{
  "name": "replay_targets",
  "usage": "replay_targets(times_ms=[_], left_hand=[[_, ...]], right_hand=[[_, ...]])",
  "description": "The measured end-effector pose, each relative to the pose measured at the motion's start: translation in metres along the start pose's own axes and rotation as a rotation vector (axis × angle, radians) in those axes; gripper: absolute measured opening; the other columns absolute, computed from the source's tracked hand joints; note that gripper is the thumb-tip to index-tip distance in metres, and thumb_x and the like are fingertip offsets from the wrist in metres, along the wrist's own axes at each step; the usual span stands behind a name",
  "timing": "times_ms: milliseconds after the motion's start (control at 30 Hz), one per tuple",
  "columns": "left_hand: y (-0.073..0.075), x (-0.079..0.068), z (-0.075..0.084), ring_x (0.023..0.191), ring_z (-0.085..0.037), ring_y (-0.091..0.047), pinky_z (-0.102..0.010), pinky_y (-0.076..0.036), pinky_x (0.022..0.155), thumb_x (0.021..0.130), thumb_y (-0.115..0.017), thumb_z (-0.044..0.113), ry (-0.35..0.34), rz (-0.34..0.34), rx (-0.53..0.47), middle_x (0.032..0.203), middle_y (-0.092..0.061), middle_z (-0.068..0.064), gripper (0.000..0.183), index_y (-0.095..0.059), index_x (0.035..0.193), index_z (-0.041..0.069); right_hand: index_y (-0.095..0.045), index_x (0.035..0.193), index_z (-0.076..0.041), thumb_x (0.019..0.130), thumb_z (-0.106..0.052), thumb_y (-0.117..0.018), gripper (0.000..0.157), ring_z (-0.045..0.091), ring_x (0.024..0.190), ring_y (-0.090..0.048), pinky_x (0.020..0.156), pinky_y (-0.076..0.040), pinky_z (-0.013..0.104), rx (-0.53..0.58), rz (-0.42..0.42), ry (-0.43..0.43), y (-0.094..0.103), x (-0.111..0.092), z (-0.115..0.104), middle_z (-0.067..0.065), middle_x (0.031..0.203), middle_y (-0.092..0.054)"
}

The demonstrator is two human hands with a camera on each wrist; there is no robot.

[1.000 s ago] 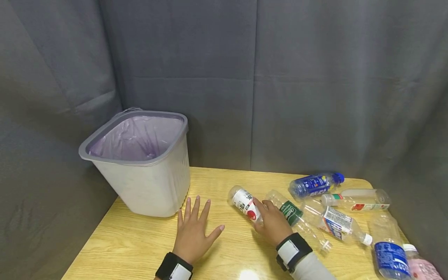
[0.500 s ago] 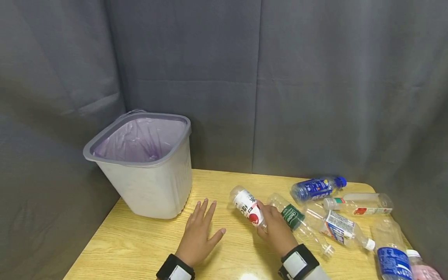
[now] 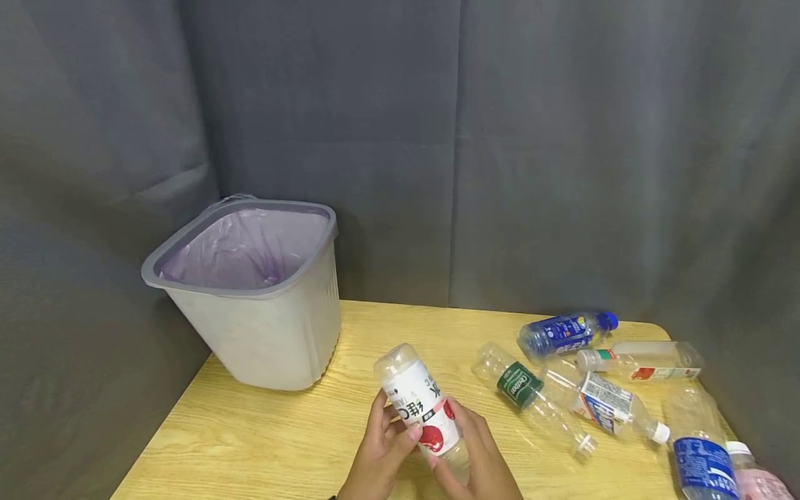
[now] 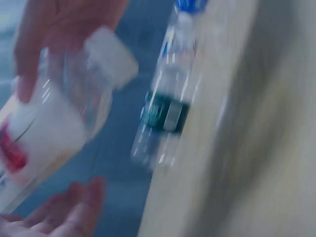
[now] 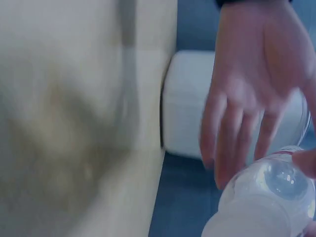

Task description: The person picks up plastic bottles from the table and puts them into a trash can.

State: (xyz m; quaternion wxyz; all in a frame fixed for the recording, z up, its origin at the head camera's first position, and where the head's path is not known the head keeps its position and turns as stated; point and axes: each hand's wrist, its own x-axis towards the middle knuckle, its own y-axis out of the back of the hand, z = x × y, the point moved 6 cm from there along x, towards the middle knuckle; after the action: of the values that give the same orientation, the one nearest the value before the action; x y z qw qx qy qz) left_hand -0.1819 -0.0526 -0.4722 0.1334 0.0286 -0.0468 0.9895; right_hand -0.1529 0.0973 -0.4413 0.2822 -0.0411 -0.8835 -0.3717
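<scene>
My right hand [image 3: 478, 455] holds a clear plastic bottle [image 3: 415, 399], its white label printed with red fruit, tilted above the table. The grip is around its lower part in the head view, near the white cap [image 4: 112, 57] seen in the left wrist view. My left hand [image 3: 378, 451] is at the bottle's other side, thumb by the label and fingers partly hidden behind it. In the right wrist view the left hand's fingers [image 5: 232, 138] reach fairly straight toward the bottle. A green-labelled bottle [image 3: 521, 384] lies to the right of both hands.
A pale bin [image 3: 300, 326] with a purple liner bag [image 3: 250, 243] stands at the table's back left. Several empty bottles lie on the right, including a blue-labelled one [image 3: 565, 333] and a large one [image 3: 703, 458]. Grey curtain [image 3: 400, 139] encloses the wooden table [image 3: 250, 444].
The right hand has lifted the white-labelled bottle off the table and brought it left and nearer. The left hand has moved from the table to the bottle's side.
</scene>
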Motion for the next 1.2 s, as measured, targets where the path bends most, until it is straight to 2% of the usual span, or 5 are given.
replay_targets(times_ms=[167, 533, 800, 1000, 1200], left_hand=[[-0.008, -0.009, -0.004, 0.117, -0.021, -0.056, -0.029, -0.052, 0.094, 0.098, -0.055, 0.016, -0.031, 0.077, -0.059, 0.140, -0.042, -0.021, 0.069, -0.011, 0.151, 0.016], [-0.009, -0.012, 0.001, 0.114, -0.023, -0.058, -0.031, -0.053, 0.092, 0.096, -0.057, 0.016, -0.046, 0.122, -0.002, 0.137, -0.047, -0.019, 0.069, -0.014, 0.151, 0.020], [-0.007, -0.010, 0.013, 0.112, -0.021, -0.059, -0.031, -0.055, 0.089, 0.094, -0.060, 0.012, -0.106, 0.134, 0.024, 0.131, -0.053, -0.014, 0.068, -0.021, 0.148, 0.025], [0.029, -0.002, 0.051, 0.108, -0.016, -0.062, -0.029, -0.054, 0.086, 0.091, -0.065, 0.011, -0.240, 0.233, 0.174, 0.125, -0.058, -0.005, 0.068, -0.028, 0.145, 0.027], [0.065, 0.004, 0.128, 0.107, -0.015, -0.062, -0.026, -0.054, 0.088, 0.088, -0.066, 0.003, -0.475, 0.287, 0.303, 0.124, -0.056, -0.002, 0.072, -0.028, 0.146, 0.023]], right_hand=[[-0.032, 0.151, -0.020, 0.074, -0.023, -0.083, 0.092, 0.013, 0.111, -0.061, 0.086, -0.057, 0.031, 0.017, 0.015, 0.052, -0.006, -0.015, -0.012, -0.001, 0.132, -0.054], [-0.030, 0.151, -0.020, 0.080, -0.029, -0.079, 0.086, 0.014, 0.112, -0.061, 0.086, -0.057, 0.034, 0.036, -0.027, 0.013, -0.003, -0.015, -0.016, 0.000, 0.133, -0.052], [-0.032, 0.150, -0.027, 0.082, -0.034, -0.076, 0.082, 0.011, 0.117, -0.059, 0.089, -0.056, 0.036, 0.047, -0.059, -0.051, 0.007, -0.013, -0.015, -0.006, 0.136, -0.051], [-0.040, 0.146, -0.025, 0.087, -0.033, -0.071, 0.067, 0.022, 0.125, -0.054, 0.095, -0.052, 0.047, -0.006, -0.118, -0.065, 0.026, -0.001, 0.009, -0.001, 0.141, -0.048], [-0.044, 0.142, -0.008, 0.089, -0.031, -0.069, 0.062, 0.040, 0.124, -0.052, 0.096, -0.046, 0.059, -0.160, -0.144, -0.121, 0.052, 0.013, 0.068, 0.017, 0.140, -0.046]])
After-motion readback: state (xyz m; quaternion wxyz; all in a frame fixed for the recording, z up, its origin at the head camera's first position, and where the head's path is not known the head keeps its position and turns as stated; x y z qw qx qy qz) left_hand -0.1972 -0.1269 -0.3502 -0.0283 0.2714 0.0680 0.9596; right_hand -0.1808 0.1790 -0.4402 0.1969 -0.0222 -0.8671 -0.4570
